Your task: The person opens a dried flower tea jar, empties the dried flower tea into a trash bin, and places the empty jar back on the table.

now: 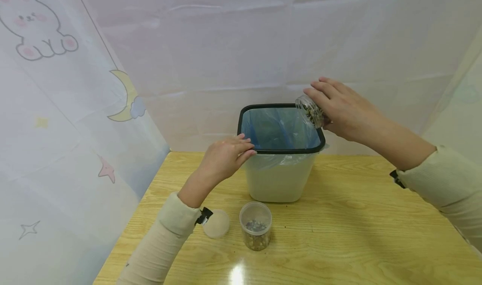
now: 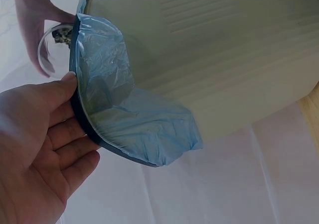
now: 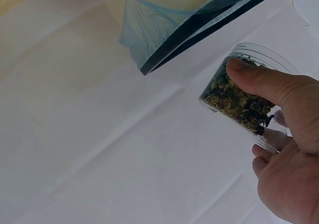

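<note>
My right hand (image 1: 340, 109) grips a clear plastic jar (image 1: 309, 111), tilted with its mouth at the right rim of a trash bin (image 1: 280, 178). Dark and yellowish dried bits (image 3: 239, 97), like dried herbs or flowers, lie inside the jar. A black rim and a blue plastic liner (image 2: 144, 127) edge the pale bin. On the bin's left front rim rests my left hand (image 1: 226, 157), thumb at the edge and fingers reaching over it. A second clear jar (image 1: 256, 211), upright and lidless, holds small greyish pieces on the table near the bin.
A round whitish lid (image 1: 216, 224) lies flat left of the upright jar, by my left sleeve. The wooden table (image 1: 361, 218) carries a few tiny dark specks. Behind the bin hangs a pale cloth backdrop (image 1: 211, 59), with printed figures on the left side.
</note>
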### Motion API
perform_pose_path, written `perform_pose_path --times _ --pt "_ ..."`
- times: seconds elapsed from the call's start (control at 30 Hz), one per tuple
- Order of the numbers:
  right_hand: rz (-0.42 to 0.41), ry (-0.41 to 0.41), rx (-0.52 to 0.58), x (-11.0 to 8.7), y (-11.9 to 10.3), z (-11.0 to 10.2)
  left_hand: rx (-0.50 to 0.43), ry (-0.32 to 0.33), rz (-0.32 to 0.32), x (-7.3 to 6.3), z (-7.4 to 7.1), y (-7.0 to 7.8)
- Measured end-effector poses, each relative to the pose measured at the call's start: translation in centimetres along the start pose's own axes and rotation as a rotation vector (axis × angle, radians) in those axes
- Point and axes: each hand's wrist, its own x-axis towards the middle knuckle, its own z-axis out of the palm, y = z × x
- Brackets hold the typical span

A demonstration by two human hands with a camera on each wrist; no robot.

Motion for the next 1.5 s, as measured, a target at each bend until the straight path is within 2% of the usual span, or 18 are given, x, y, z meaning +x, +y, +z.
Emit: perform_pose_path --times 1.07,1.5 --pt "-0.04 0.035 -0.016 -0.05 0.06 0.05 -0.006 0.021 0.017 0.05 0.11 0.21" --pt "-0.042 0.024 -0.03 -0.02 0.0 0.25 -0.007 0.025 0.02 0.11 0.23 0.2"
